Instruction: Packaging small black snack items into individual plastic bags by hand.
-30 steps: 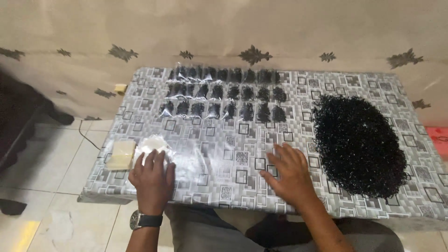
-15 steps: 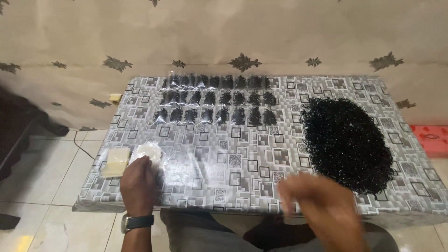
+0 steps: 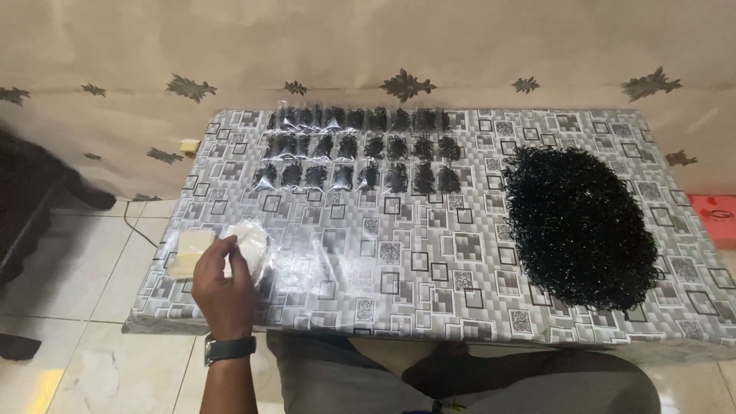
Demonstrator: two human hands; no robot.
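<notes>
Left hand (image 3: 224,287) rests on the white bags (image 3: 247,241) (table's near-left corner).

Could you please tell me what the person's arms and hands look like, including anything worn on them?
Only the left hand shows: bare, no glove or rings visible. A dark wristwatch with a black strap circles the wrist. The forearm is bare, without a sleeve. The right hand is out of view.

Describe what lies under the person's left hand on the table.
The left hand rests on a stack of clear empty bags; the part beneath the palm is hidden. A yellowish stack lies beside.
</notes>
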